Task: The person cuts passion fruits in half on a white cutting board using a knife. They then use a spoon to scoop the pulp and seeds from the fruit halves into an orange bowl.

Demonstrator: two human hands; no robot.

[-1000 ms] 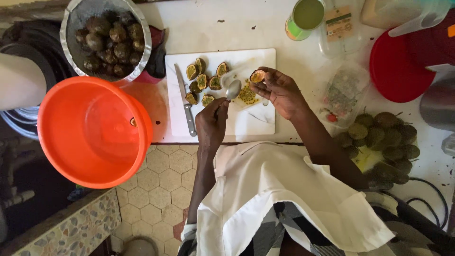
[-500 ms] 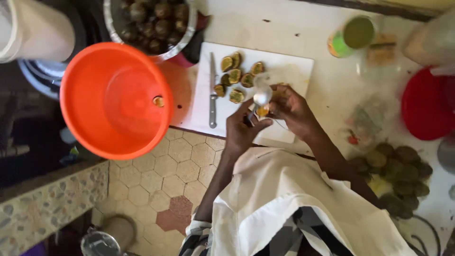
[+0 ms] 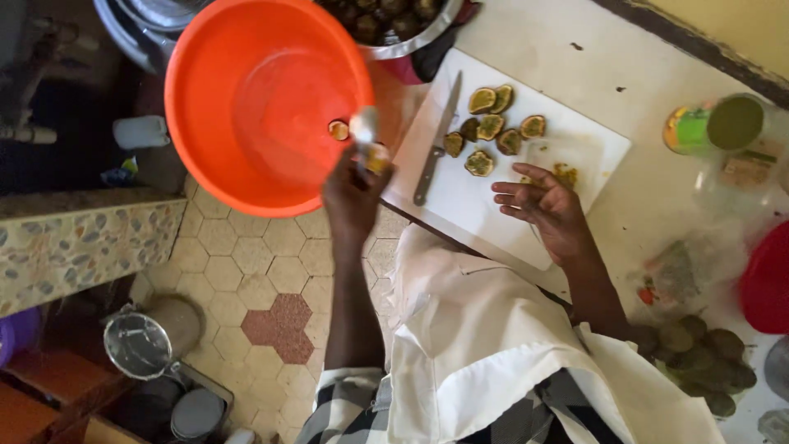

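My left hand (image 3: 349, 201) is shut on a metal spoon (image 3: 362, 127) and holds it over the big orange bowl (image 3: 197, 123). A yellowish bit of fruit sits against the fingers. One small fruit piece (image 3: 338, 129) shows inside the bowl, beside the spoon tip. My right hand (image 3: 544, 205) lies open, fingers spread, on the white cutting board (image 3: 460, 205) and holds nothing. Several halved brown-green fruits (image 3: 493, 127) lie on the board just beyond that hand. A knife (image 3: 436, 148) rests along the board's left side.
A metal bowl of whole dark fruits (image 3: 394, 16) stands behind the orange bowl. More whole fruits (image 3: 699, 362) are piled at the right. A green-lidded jar (image 3: 715, 123) and a red container (image 3: 768, 279) stand on the counter. A lidded pot (image 3: 148, 341) sits on the tiled floor.
My left hand swung the spoon from the board over to the orange bowl. My right hand let go of the fruit half and opened flat on the board. The camera shifted left.
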